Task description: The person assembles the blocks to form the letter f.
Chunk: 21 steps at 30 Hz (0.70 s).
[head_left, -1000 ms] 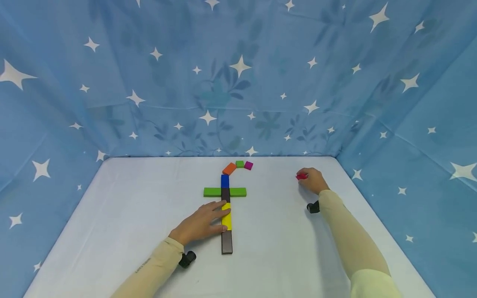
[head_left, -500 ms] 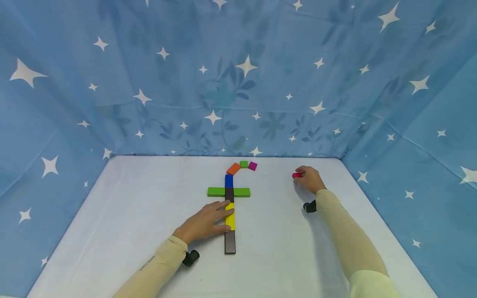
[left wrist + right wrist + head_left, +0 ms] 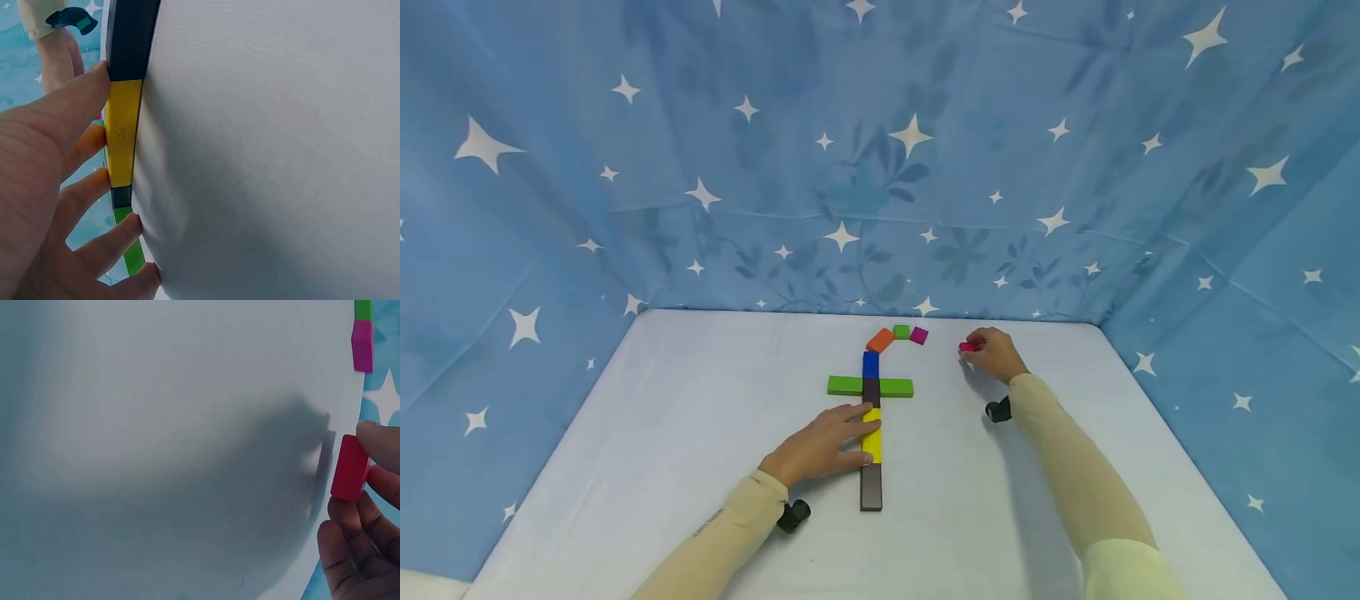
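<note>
My left hand (image 3: 816, 442) lies with fingers spread, its fingertips touching the yellow block (image 3: 872, 442) in an upright row of blocks. Below that block sits a dark brown block (image 3: 871, 490); above it come another dark brown block (image 3: 871, 392) and a blue block (image 3: 870, 364). Off to the right, my right hand (image 3: 997, 356) pinches a red block (image 3: 350, 469) between thumb and fingers, with its shadow on the table beside it in the right wrist view. Nearest to the red block is a small purple block (image 3: 919, 336).
Two long green blocks, left (image 3: 845, 385) and right (image 3: 896, 387), flank the row. From its top, an orange block (image 3: 881, 340) and a small green block (image 3: 901, 332) curve toward the purple one. A blue star-patterned curtain (image 3: 790, 192) hangs behind the white table (image 3: 715, 367).
My right hand has moved left with the red block, closer to the purple block. The left hand stays on the yellow block. The head view has shifted slightly.
</note>
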Available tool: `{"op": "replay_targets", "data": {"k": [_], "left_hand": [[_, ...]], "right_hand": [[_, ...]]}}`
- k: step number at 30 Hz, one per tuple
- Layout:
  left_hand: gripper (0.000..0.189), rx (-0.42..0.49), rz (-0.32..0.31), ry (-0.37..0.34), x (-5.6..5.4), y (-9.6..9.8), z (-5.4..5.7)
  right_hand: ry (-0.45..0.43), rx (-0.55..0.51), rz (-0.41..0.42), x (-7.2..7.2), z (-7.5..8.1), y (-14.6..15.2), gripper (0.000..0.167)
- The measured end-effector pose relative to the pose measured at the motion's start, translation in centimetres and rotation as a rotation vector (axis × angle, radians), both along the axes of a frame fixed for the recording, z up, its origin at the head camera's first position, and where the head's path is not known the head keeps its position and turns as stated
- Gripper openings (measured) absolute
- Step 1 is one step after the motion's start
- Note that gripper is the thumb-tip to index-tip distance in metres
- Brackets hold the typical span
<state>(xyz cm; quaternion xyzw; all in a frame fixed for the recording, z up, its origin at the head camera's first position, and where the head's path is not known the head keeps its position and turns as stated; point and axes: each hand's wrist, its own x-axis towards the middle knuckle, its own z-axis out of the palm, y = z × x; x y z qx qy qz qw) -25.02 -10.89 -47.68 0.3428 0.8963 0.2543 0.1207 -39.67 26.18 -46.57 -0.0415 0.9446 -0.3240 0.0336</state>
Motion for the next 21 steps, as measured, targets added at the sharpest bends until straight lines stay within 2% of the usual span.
{"op": "replay_targets", "data": {"k": [9, 21], "left_hand": [[0.057, -0.006, 0.000, 0.009, -0.1, 0.2, 0.0], [0.056, -0.016, 0.009, 0.007, 0.0, 0.4, 0.3]], "right_hand": [[-0.056, -0.005, 0.008, -0.5, 0.2, -3.5, 0.035], [-0.061, -0.014, 0.046, -1.2, -0.4, -5.3, 0.036]]}}
